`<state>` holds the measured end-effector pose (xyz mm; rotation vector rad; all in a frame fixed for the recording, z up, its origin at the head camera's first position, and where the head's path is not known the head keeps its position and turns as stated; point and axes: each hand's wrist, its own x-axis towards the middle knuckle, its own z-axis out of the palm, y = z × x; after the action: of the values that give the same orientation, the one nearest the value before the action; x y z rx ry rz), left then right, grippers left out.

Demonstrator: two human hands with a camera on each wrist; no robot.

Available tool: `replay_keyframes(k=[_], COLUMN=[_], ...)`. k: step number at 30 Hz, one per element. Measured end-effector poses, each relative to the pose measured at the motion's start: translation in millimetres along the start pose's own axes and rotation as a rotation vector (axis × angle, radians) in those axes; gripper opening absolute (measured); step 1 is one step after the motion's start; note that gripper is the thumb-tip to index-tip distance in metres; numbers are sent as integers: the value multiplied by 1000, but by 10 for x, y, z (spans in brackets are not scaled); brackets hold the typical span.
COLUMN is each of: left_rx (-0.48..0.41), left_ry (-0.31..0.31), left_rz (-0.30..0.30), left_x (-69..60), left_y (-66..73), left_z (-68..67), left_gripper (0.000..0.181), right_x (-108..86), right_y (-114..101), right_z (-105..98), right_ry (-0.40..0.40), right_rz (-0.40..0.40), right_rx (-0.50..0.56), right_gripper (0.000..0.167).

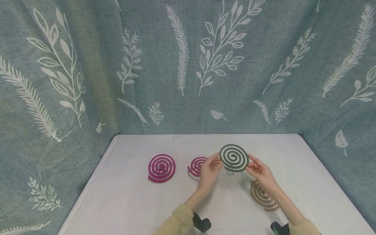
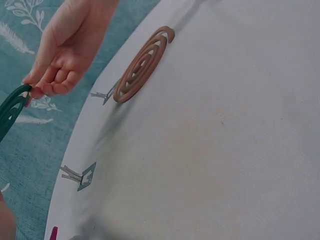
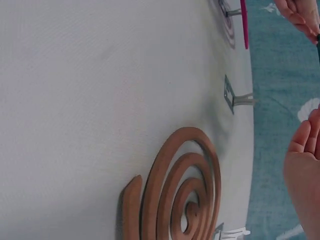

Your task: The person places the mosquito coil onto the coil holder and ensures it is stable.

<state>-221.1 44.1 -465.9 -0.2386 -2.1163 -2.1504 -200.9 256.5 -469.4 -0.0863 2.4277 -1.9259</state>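
Note:
A dark green mosquito coil [image 1: 233, 157] is held up above the table, tilted so its spiral faces me. My left hand [image 1: 209, 171] pinches its left edge, and my right hand [image 1: 262, 173] pinches the right edge with thumb and fingers. Just below the coil stands a small metal coil stand [image 2: 87, 177]. Partly behind my left hand is a magenta coil [image 1: 194, 167], raised on a stand. A brown coil [image 3: 186, 133] sits under my right forearm, propped on another metal stand that shows in the left wrist view.
Farther left, a second magenta coil [image 1: 161, 167] is on the white-covered table [image 1: 123, 202]. A blue-green leaf-patterned curtain [image 1: 188, 107] hangs along the back and both sides. Dark wrist devices [image 1: 202, 223] are strapped near both sleeves.

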Motion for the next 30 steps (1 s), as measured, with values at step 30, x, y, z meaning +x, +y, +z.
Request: replay_keyframes(k=[30], left_rx=[9], left_ry=[96], left_rz=[-34], left_x=[-102], left_y=[-436], left_z=[241], left_gripper=[41], right_x=[46], right_y=[298], right_z=[18], right_ry=[5], right_rz=[113], right_rx=[38], right_gripper=[68])
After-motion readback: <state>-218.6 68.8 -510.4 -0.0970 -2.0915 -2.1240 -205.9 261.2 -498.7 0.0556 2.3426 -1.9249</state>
